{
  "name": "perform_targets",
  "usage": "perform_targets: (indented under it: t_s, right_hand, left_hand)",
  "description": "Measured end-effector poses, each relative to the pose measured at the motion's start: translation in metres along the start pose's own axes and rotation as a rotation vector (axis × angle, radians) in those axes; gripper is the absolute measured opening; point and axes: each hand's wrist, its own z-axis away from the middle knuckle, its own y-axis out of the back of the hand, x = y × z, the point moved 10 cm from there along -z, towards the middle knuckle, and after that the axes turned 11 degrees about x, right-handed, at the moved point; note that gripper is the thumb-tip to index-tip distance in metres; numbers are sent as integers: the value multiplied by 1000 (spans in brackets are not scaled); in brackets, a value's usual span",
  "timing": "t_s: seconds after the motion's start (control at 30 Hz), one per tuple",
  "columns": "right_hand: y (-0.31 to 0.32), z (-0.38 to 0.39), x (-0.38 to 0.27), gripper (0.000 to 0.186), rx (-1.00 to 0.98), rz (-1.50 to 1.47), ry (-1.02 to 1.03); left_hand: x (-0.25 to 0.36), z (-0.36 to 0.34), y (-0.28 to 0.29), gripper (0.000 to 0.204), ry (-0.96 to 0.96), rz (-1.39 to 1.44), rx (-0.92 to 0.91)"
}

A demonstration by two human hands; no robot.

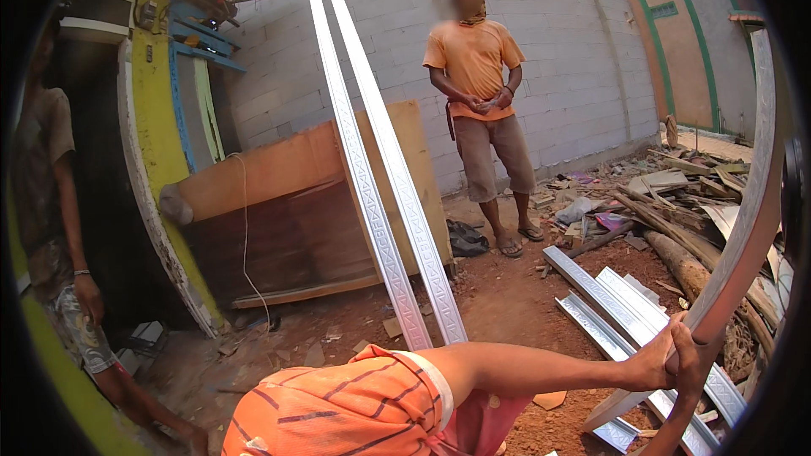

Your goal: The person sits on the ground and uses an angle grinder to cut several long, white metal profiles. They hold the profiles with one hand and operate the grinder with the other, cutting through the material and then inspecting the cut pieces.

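Observation:
My left arm, in an orange striped sleeve, stretches across to the right. My left hand (652, 366) closes around a long light-metal channel (737, 241). Close beside it, my right hand (691, 361) also grips the channel, its forearm rising from the lower edge. The channel looks bent by the lens; it runs from the upper right, through my hands, down toward the ground. Several embossed silver metal channels (629, 300) lie on the soil beneath and beyond my hands.
Two tall silver channels (378, 194) stand slanted before a wooden panel (270, 169). A person in an orange shirt (476, 59) stands facing me by the block wall (372, 59). Another person (63, 228) is at the left. Scrap wood (676, 236) is heaped on the right.

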Motion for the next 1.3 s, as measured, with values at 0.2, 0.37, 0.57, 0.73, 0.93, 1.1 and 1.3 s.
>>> perform_targets:
  t_s: [0.2,0.37,0.57,0.73,0.93,1.1,1.3]
  right_hand:
    - [1,-7,15,65,-12,69,71]
    - [5,-4,17,66,60,29,4]
    - [-13,1,0,77,-68,-37,41]
    - [-12,9,-15,77,-58,63,148]
    - [-17,12,-13,68,-31,104,175]
    - [-23,16,-11,64,-85,124,125]
    - [-38,32,-6,59,-191,241,-6]
  left_hand:
    - [-1,-3,3,126,99,78,-111]
    - [7,-2,12,126,143,32,-360]
    - [56,-13,41,116,64,13,-426]
    - [79,-21,53,118,-40,168,-317]
    - [91,-15,49,125,-65,34,-169]
    - [90,-21,53,121,-106,-19,-81]
    - [116,-33,81,132,-134,87,17]
